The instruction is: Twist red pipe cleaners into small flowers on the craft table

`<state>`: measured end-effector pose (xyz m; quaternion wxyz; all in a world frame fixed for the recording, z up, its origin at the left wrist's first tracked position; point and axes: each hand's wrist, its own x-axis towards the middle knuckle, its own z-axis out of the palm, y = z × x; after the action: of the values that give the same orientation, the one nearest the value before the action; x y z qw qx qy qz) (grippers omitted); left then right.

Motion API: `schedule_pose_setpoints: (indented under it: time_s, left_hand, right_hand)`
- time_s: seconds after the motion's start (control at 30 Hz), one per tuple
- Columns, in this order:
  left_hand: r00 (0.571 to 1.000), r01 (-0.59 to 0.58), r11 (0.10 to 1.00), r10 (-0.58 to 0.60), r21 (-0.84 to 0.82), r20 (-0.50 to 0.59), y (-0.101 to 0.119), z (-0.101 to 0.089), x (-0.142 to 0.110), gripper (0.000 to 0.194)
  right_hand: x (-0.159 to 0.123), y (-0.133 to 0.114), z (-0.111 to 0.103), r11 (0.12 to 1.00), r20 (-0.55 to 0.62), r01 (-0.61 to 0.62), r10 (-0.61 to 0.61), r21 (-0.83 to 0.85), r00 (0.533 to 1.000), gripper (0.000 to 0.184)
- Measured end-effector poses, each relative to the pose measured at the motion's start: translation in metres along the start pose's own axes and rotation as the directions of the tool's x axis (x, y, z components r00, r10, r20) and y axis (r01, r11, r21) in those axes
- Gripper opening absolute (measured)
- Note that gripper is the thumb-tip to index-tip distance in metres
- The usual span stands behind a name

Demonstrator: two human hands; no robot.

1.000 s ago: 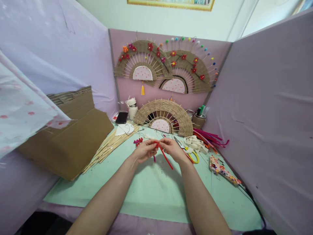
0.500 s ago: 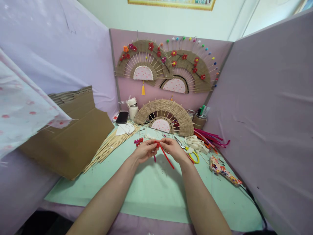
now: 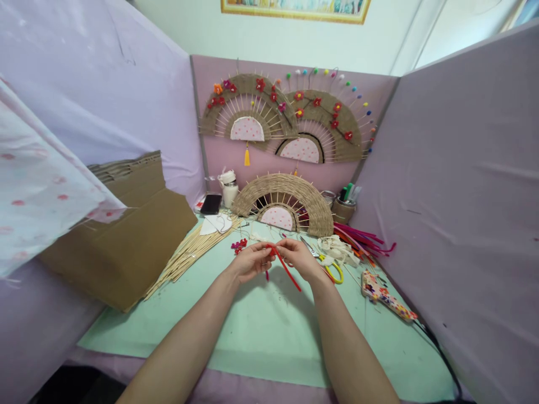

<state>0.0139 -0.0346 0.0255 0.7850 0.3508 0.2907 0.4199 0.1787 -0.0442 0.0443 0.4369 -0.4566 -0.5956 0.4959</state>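
Note:
Above the middle of the table, my left hand (image 3: 254, 262) and my right hand (image 3: 296, 257) meet at their fingertips. Both pinch a red pipe cleaner (image 3: 288, 273), bent at the fingers, with its long free end slanting down to the right. Its pinched part is partly hidden by my fingers. Below my left fingers a short magenta piece (image 3: 266, 275) shows. Small red and purple pipe-cleaner flowers (image 3: 239, 245) lie just behind my left hand. Beside my right hand rest scissors with yellow handles (image 3: 334, 271).
A woven half-round fan (image 3: 286, 188) stands behind my hands. Thin sticks (image 3: 189, 255) and cardboard (image 3: 126, 241) lie left. On the right are a flower-patterned glue gun (image 3: 387, 294) with a black cord, cream fabric scraps (image 3: 338, 248) and pink pipe cleaners (image 3: 366, 238).
Hardly anything differs: my hands stay together on the red pipe cleaner with only a tiny finger shift. The whole view has tilted slightly upward.

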Motion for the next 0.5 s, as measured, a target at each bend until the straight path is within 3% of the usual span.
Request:
schedule_pose_setpoints:
  time_s: [0.5]
  left_hand:
    - [0.999, 0.017, 1.0, -0.016, -0.011, 0.034, -0.0013, -0.0001, -0.0011, 0.017]
  right_hand:
    - [0.0045, 0.006, -0.001, 1.0, 0.092, 0.006, -0.008, 0.013, 0.996, 0.033]
